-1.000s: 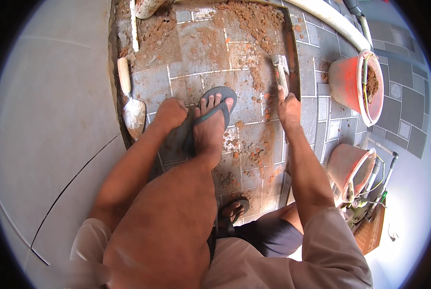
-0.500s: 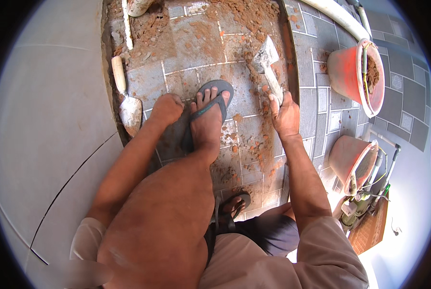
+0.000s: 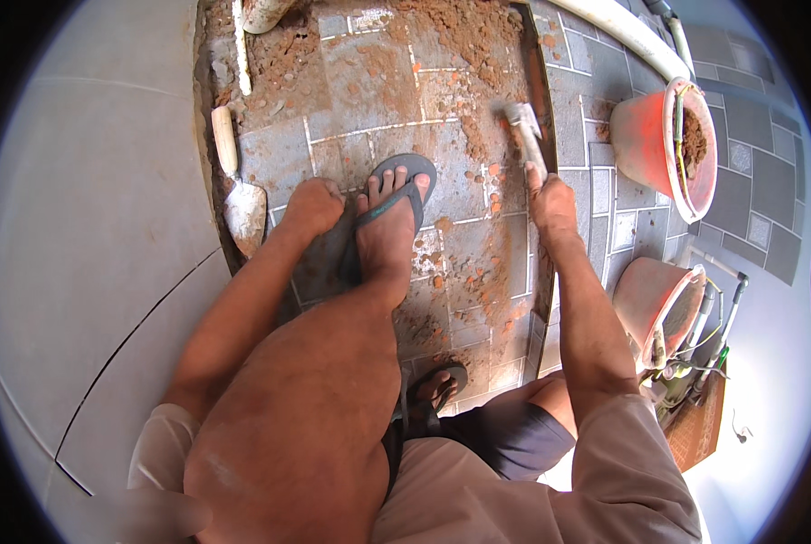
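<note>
In my right hand (image 3: pixel 552 207) is the pale handle of a short hatchet-like tool (image 3: pixel 526 136) with a broad head. The head hangs near the right edge of the dirty tiled strip and is smeared by motion. My left hand (image 3: pixel 315 207) is closed in a fist low over the tiles, beside my sandalled foot (image 3: pixel 392 204); nothing shows in it, though its palm side is hidden. Left of that fist lies a pointed trowel (image 3: pixel 245 210) with a wooden handle, along the strip's left edge. Reddish-brown dirt (image 3: pixel 464 41) and small crumbs cover parts of the tiles.
A red and white bucket (image 3: pixel 643 140) with brown soil in it stands at the right, and a second bucket (image 3: pixel 652 299) nearer me. A thick white pipe (image 3: pixel 618 32) runs at the upper right. A grey wall (image 3: pixel 106 199) borders the left side.
My right hand has moved a little right with the hatchet-like tool, whose head has swung right and turned. The left hand, the foot and the trowel stay nearly where they were.
</note>
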`<state>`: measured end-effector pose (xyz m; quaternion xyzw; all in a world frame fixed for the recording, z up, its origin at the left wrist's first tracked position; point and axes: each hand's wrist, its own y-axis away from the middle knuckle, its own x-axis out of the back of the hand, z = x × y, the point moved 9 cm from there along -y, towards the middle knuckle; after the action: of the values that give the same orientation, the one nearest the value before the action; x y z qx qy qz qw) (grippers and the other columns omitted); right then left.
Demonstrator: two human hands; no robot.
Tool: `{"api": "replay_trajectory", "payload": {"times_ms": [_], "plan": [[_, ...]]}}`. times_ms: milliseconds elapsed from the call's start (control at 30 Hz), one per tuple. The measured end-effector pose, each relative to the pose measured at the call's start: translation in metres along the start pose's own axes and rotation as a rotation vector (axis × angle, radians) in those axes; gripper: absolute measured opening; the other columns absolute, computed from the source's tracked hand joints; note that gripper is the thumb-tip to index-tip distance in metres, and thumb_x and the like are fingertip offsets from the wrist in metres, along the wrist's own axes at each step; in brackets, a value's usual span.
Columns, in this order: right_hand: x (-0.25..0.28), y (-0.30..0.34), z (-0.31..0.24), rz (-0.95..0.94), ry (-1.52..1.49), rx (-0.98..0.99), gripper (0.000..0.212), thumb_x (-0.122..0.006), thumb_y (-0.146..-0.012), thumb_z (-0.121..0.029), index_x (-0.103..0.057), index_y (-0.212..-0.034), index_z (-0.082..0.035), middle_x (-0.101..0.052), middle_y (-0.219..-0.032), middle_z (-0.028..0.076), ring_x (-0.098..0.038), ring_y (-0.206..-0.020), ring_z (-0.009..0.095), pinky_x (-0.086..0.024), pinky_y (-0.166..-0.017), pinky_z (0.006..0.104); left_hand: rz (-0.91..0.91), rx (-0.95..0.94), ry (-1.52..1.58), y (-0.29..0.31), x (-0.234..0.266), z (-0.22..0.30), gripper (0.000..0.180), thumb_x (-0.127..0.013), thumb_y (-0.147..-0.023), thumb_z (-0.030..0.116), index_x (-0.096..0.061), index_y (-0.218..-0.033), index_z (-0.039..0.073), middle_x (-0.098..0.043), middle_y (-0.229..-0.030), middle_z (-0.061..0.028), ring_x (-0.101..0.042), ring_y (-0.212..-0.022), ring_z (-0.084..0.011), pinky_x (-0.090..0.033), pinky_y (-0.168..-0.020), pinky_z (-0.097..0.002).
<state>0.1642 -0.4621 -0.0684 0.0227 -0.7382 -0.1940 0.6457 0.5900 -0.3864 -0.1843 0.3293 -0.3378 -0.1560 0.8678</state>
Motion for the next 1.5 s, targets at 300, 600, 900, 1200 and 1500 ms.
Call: {"api": "replay_trajectory", "payload": {"times_ms": [300,600,900,1200,1500], "plan": [[0.023,-0.007,-0.005,-0.037,-0.041,-0.027,0.075,-0.047,-0.106,-0.066,-0.063,-0.113,0.007,-0.071,-0.089,0.034,-0.072,-0.085,0.054,-0.058,-0.078,0.0551,0.025,-0.013,-0.019,-0.001,0.0,-0.004,0.025,-0.067,-0.09,0.024,-0.08,-0.095,0.004,-0.076,-0.101,-0.0245,-0.072,-0.101,-0.0437,-0.057,-0.096,-0.0494],[0.032,0.011,-0.032,-0.085,-0.157,-0.003,0.074,-0.047,-0.107,-0.064,-0.064,-0.11,0.008,-0.07,-0.093,0.037,-0.069,-0.098,0.054,-0.052,-0.087,0.0581,0.036,-0.011,-0.056,0.003,0.003,-0.009,0.027,-0.067,-0.09,0.025,-0.08,-0.097,0.003,-0.076,-0.102,-0.0249,-0.072,-0.102,-0.0444,-0.057,-0.096,-0.0495],[0.031,0.015,-0.049,0.018,-0.11,0.176,0.066,-0.05,-0.107,-0.058,-0.062,-0.103,0.007,-0.069,-0.089,0.038,-0.067,-0.093,0.058,-0.055,-0.081,0.0586,0.027,0.008,-0.023,0.002,0.002,-0.015,0.028,-0.065,-0.09,0.027,-0.08,-0.098,0.004,-0.075,-0.105,-0.0249,-0.072,-0.103,-0.0436,-0.057,-0.096,-0.0495],[0.028,0.022,-0.058,-0.032,-0.12,0.111,0.074,-0.045,-0.106,-0.066,-0.062,-0.106,0.006,-0.072,-0.089,0.033,-0.071,-0.088,0.054,-0.056,-0.077,0.0566,0.024,0.016,-0.034,0.006,0.006,-0.011,0.025,-0.065,-0.09,0.023,-0.08,-0.097,0.004,-0.075,-0.105,-0.0245,-0.072,-0.103,-0.0429,-0.057,-0.095,-0.0488],[0.029,0.032,-0.074,0.092,-0.075,0.35,0.066,-0.052,-0.107,-0.058,-0.066,-0.102,0.006,-0.069,-0.09,0.038,-0.068,-0.09,0.056,-0.054,-0.08,0.0588,0.048,0.008,-0.042,0.007,0.006,-0.013,0.024,-0.067,-0.089,0.024,-0.08,-0.096,0.005,-0.076,-0.102,-0.0241,-0.072,-0.1,-0.0434,-0.058,-0.094,-0.0485]]}}
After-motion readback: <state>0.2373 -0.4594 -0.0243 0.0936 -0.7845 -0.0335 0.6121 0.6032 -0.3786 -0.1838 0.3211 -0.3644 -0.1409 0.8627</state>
